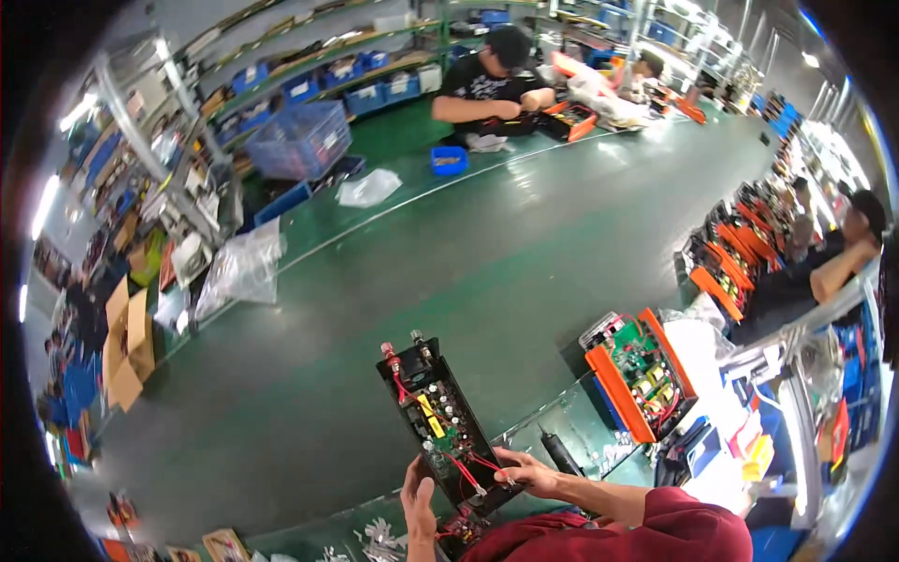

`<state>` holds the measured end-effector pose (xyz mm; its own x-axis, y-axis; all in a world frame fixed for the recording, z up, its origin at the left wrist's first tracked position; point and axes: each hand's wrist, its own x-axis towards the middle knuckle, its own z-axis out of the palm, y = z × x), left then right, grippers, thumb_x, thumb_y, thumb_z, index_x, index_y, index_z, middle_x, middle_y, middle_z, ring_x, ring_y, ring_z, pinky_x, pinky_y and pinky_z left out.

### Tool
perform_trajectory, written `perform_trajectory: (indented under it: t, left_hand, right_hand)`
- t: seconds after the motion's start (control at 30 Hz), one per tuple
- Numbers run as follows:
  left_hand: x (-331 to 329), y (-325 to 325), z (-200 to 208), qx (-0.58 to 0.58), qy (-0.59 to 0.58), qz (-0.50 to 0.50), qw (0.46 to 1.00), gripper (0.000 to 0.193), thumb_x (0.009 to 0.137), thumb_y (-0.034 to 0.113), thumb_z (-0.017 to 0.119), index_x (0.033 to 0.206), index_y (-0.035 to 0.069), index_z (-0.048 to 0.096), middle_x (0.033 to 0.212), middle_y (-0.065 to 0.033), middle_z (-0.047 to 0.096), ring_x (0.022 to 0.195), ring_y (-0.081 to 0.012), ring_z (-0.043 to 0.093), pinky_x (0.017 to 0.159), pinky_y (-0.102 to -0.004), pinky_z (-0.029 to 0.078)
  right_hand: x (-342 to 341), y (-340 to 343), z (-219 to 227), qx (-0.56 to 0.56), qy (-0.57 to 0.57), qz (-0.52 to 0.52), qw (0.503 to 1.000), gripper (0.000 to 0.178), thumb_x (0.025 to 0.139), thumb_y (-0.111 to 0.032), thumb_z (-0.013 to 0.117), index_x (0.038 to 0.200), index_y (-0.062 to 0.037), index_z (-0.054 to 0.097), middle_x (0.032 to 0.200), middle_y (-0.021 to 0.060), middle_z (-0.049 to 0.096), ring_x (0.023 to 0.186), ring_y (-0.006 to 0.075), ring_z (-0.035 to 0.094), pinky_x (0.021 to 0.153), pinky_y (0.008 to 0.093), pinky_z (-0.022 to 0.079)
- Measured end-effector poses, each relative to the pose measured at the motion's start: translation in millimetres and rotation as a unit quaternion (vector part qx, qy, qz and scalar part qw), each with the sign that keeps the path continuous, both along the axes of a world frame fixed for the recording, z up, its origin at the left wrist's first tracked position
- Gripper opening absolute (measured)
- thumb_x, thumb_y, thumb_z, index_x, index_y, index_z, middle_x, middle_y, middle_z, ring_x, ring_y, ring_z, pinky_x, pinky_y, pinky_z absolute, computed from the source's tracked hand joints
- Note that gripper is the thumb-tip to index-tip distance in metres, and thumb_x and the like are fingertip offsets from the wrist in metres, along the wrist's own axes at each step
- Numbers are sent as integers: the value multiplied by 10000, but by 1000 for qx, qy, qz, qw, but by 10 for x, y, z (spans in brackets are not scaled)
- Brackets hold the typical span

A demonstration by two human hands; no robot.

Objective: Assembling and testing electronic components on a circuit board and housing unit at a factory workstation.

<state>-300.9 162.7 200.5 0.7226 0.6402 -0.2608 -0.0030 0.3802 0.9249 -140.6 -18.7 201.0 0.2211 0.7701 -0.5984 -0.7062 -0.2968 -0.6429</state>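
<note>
An open black electronics case slants in front of me, held up at the near edge of the bench. Inside are a green circuit board, a yellow-wrapped part and red wires; a red and a dark terminal post stick out of its far end. My left hand is closed against the case's near left side, its thumb raised along the edge. With fingers bent at the near right corner, my right hand grips the case beside the red wire ends. The fingertips under the case are hidden.
To the right stands an orange-sided unit with an exposed board; a black hand tool lies nearby. Loose metal parts lie at the near edge. Co-workers sit across and at right, by a blue bin and orange units.
</note>
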Motion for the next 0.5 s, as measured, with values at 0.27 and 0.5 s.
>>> perform_trajectory:
  t: [0.27, 0.5]
  left_hand:
    - [229, -230, 186, 35, 50, -68, 996, 476, 941, 213, 603, 1317, -73, 548, 1181, -138, 649, 979, -218, 661, 831, -345, 558]
    - [354, -402, 223, 133, 146, -233, 952, 638, 960, 252, 651, 1503, 41, 391, 1265, -138, 642, 1143, -247, 610, 996, -338, 474]
  right_hand:
    - [169, -335, 148, 44, 34, -174, 983, 852, 876, -227, 691, 1552, 28, 239, 1351, 62, 559, 1192, 143, 520, 1016, 313, 399]
    - [233, -798, 232, 29, -58, -200, 978, 608, 923, -271, 668, 1449, -40, 466, 1302, 13, 580, 1150, 135, 533, 962, 319, 433]
